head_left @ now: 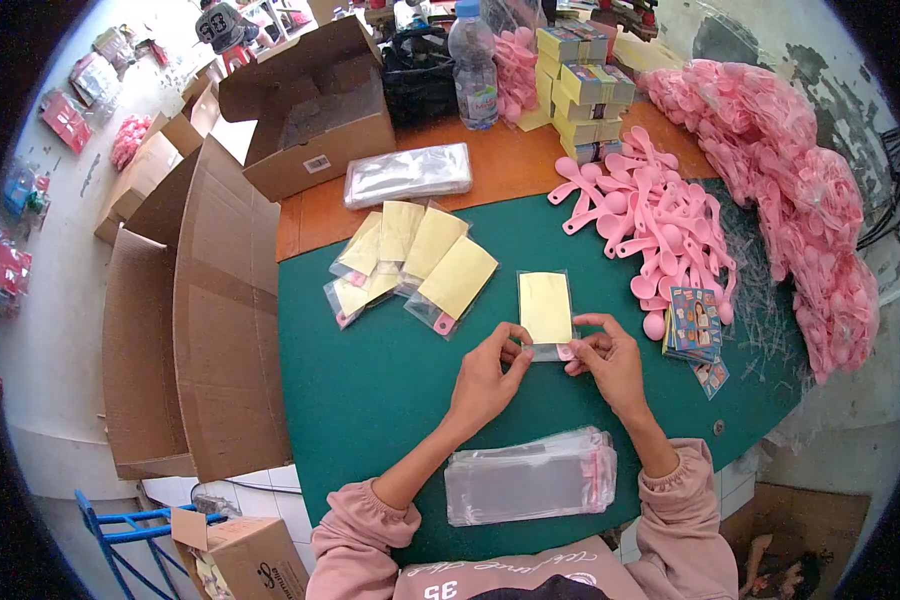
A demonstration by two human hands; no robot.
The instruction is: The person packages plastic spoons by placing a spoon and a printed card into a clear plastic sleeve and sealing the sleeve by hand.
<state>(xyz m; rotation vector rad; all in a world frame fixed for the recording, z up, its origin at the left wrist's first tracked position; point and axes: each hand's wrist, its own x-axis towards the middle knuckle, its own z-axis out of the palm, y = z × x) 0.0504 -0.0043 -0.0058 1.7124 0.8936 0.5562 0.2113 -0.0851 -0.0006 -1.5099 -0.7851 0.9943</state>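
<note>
A clear plastic packet (pixel 546 308) with a pale yellow card and a bit of pink plastic in it lies upright before me on the green table top. The thumb and fingers of my left hand (pixel 493 375) pinch its lower left corner. At its lower right, beside the pink end, my right hand (pixel 610 368) grips the edge. Several similar filled packets (pixel 456 275) overlap to the left. Below my hands rests a stack of flat clear bags (pixel 530 480). Pink plastic spoons (pixel 660 225) lie heaped to the right, with a pile of printed cards (pixel 692 325) at their near end.
Bundled cards (pixel 585 105) are stacked at the back, beside a water bottle (pixel 474 70). More clear bags (pixel 408 175) lie near an open cardboard box (pixel 315 110). Large bags of pink spoons (pixel 810 190) line the right edge. A tall open carton (pixel 225 320) stands at left.
</note>
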